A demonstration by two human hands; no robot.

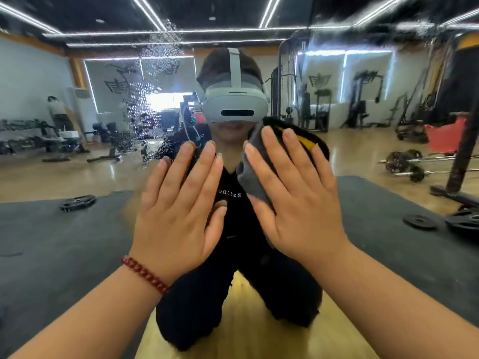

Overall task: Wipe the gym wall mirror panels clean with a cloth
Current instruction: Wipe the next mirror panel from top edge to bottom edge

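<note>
Against the mirror (pixel 77 156), right of centre and about level with the reflected chin, a grey cloth (pixel 255 177) with a dark edge and a yellow stripe is spread under the right hand (pixel 293 200). That hand lies flat on it, fingers straight and fanned, pressing rather than clutching. The cloth looks soft, light and limp, so it would likely bunch or slip out unless the palm keeps pressure across its middle; a fold gathered under the fingers would probably give surer hold. The glass itself is stiff, smooth and breakable, and I judge it wants even pressure, not a shove.

The left hand (pixel 178 206) rests just beside it, bare, open, fingertips on the glass, with a red bead bracelet (pixel 145 274) at the wrist.

A patch of water droplets (pixel 150 99) beads the glass up and to the left, unwiped. Streaky haze shows at the far upper right.

Much of the cloth is hidden beneath the hand, and panel seams are hard to make out. The reflected gym floor, weight plates (pixel 77 202) and machines blur toward the edges.
</note>
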